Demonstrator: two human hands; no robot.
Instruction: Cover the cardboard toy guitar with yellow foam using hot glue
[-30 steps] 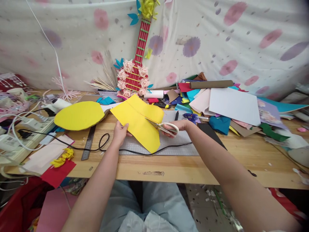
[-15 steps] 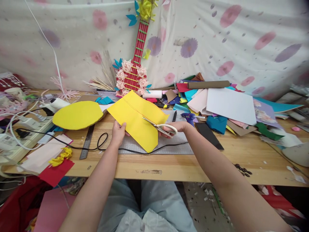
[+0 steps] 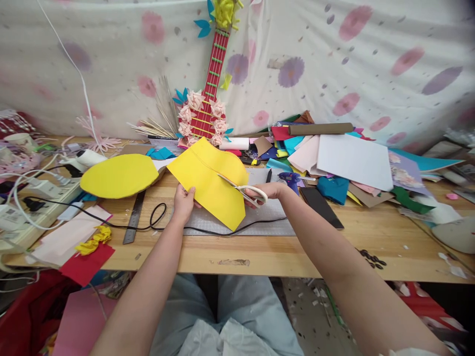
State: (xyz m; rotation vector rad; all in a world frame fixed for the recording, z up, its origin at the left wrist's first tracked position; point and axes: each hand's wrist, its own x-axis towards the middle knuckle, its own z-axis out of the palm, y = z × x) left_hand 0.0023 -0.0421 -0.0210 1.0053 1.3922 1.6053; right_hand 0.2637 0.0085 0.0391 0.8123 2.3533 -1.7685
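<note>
A large sheet of yellow craft paper (image 3: pixel 208 183) is held up over the grey cutting mat (image 3: pixel 267 230). My left hand (image 3: pixel 183 203) pinches its lower left edge, thumb on top. My right hand (image 3: pixel 269 192) grips white-handled scissors (image 3: pixel 256 194), fingers through the loops. Their blades lie in a cut running in from the paper's right side, and the part beyond the cut curls upward. A faint curved line crosses the upper part of the sheet. To the left rests a yellow oval panel (image 3: pixel 118 175) with a cardboard edge.
A black cable (image 3: pixel 222 232) crosses the mat near the paper. A metal ruler (image 3: pixel 134 217), a blue glue gun (image 3: pixel 289 179) and a black flat object (image 3: pixel 322 207) lie around it. A flower-trimmed red guitar model (image 3: pixel 206 109) leans at the back. Paper scraps pile up at right.
The scissors have shifted slightly left, further into the paper. The sheet's far right part now curls up and its right corner has drawn in.
</note>
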